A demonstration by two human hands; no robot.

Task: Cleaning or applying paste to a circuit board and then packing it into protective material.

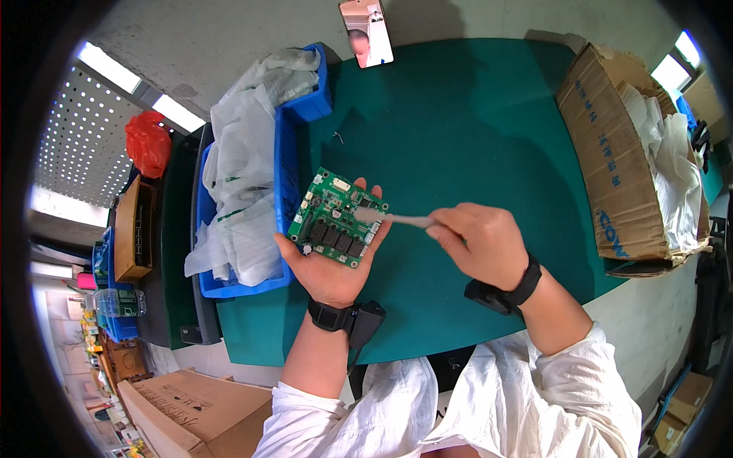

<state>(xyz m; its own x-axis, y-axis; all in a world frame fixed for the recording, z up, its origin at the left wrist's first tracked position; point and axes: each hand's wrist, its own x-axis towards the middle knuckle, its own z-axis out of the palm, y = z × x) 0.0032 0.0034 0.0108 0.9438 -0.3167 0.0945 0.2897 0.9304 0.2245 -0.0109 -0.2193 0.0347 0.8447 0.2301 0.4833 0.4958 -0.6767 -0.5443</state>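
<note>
A green circuit board with black relays, white connectors and small parts lies face up on my left hand. The palm supports it from below, with the thumb along its left edge and fingertips showing past its far and right edges. My right hand pinches the handle of a pale, slim brush that looks like a toothbrush. Its head reaches over the right half of the board; whether the bristles touch is too small to tell. A dark strapped device sits on each of my wrists.
Left of the board, a long blue bin holds bagged boards, with a smaller blue bin behind. A cardboard box with white bags stands at right on the green table. A phone is at the far edge.
</note>
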